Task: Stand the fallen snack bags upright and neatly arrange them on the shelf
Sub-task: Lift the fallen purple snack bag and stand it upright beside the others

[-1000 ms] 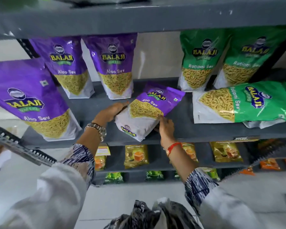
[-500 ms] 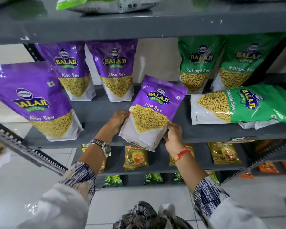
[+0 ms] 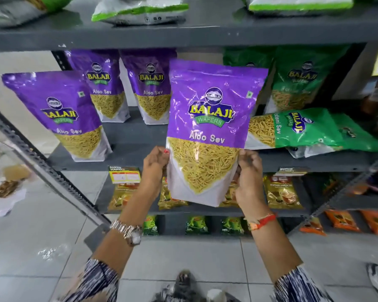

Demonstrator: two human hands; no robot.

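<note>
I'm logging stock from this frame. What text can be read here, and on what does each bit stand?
"BALAJI WAFERS", "Aloo Sev": held purple bag, in left hand and right hand.
Same words: three standing purple bags.
"BALAJI WAFERS", partly hidden "Sev": fallen green bag.
"BALAJI": standing green bag; the rest is blurred.
"SUPER": shelf tag; the rest is too small.
Lower packets: unreadable.

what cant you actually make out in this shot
- Head view: the left green Ratlami Sev bag at the back is mostly hidden by the held Aloo Sev bag.
- The fallen green bag's label start is covered by that same bag.
- Price tags on the shelf edge: print too small.
- Top-shelf bags: cut off by the frame's upper edge.
- Both hands' fingertips sit behind the bag.
</note>
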